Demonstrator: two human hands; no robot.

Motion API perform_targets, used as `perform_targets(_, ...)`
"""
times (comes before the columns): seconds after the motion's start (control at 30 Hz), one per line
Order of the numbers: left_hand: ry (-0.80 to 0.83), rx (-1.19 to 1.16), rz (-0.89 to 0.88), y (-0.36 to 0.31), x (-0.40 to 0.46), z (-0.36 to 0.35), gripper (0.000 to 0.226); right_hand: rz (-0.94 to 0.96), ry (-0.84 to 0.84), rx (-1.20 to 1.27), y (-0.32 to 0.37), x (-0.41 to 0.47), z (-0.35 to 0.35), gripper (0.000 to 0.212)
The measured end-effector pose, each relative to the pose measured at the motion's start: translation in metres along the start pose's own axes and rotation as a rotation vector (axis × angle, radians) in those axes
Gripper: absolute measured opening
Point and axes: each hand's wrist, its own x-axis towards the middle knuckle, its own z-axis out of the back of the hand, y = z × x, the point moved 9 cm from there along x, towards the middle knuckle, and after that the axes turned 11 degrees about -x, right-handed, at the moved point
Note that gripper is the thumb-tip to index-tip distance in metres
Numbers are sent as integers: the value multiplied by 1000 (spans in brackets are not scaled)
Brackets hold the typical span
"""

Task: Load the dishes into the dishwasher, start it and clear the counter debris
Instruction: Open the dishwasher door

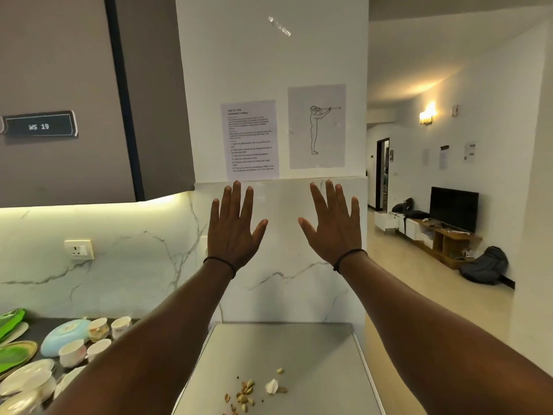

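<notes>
Both arms stretch out in front of the marble wall. My left hand (232, 226) and my right hand (333, 224) are raised side by side with fingers spread, backs toward me, holding nothing. Dishes lie on the dark counter at lower left: a pale blue bowl (64, 335), several white cups (72, 351), white plates (25, 377) and green plates (13, 353). On the grey steel top (299, 348) below my hands lie nut shells (244, 395) and a crumpled white scrap (271, 386).
A grey wall cupboard (59, 85) with a "WS 19" label hangs at upper left. Two paper sheets (250, 139) are taped to the wall. A wall socket (78, 249) sits above the counter. To the right opens a room with a television (453, 208) and a backpack (484, 265).
</notes>
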Motion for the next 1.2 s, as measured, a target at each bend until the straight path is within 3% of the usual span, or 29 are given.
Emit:
perform_targets(0.63,105,-74,-4,15,-108,88,78,-37,171,-42,56,-141,81,76)
perform_targets(1.2,165,-45,50,-44,-189,163,77,24,224,40,48,-214,168,75)
